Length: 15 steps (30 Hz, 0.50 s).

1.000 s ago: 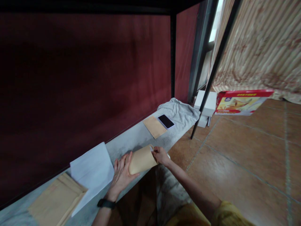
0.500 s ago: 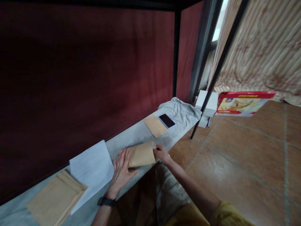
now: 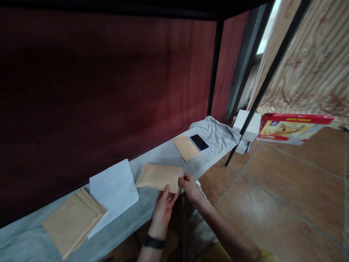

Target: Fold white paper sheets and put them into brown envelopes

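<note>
A brown paper envelope (image 3: 159,175) lies at a slant over the cloth-covered shelf, its opening at the right with a bit of white showing inside. My left hand (image 3: 164,203) grips its near edge, thumb on top and fingers underneath. At the opening, my right hand (image 3: 190,186) is closed on the envelope's right end, the fingertips partly hidden at the mouth. Left of the envelope lie white paper sheets (image 3: 113,193), partly covered by a stack of brown envelopes (image 3: 73,222). Another brown envelope (image 3: 186,147) rests beyond my hands, beside a phone (image 3: 199,142).
A grey cloth (image 3: 215,131) is bunched at the shelf's far end. Black metal posts (image 3: 215,69) rise there. White boxes (image 3: 248,125) and a red carton (image 3: 294,129) stand on the tiled floor (image 3: 289,189) by a curtain (image 3: 321,65). A dark red panel (image 3: 109,91) backs the shelf.
My left hand has moved right, from lying spread on the envelope's left end to gripping its near edge by the opening. My right hand stays at the opening. The view has shifted slightly.
</note>
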Tool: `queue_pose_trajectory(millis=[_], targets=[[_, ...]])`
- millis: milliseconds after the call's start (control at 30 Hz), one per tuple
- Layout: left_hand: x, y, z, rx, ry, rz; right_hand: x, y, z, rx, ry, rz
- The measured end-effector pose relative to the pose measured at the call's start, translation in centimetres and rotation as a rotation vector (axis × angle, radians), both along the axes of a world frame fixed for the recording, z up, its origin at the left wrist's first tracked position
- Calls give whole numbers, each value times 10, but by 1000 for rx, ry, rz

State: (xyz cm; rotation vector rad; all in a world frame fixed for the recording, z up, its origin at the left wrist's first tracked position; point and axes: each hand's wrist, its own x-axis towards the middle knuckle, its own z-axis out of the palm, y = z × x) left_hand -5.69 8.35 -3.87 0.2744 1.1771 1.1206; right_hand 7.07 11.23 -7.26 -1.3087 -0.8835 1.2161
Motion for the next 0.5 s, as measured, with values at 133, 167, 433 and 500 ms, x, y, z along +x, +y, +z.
queue_pose_trajectory(millis=[133,167,433,500], targets=[[4,1,2,-5,-5,30,-1,-5,11,50,15,-15],[3,0,2,4,-14,23,0,-5,13,66,14,-19],[-9,-7,5,75,-14,-37,11,-4,20,71,-25,-41],[-13,-6,4,95,10,-56,12,-6,20,53,-28,-24]])
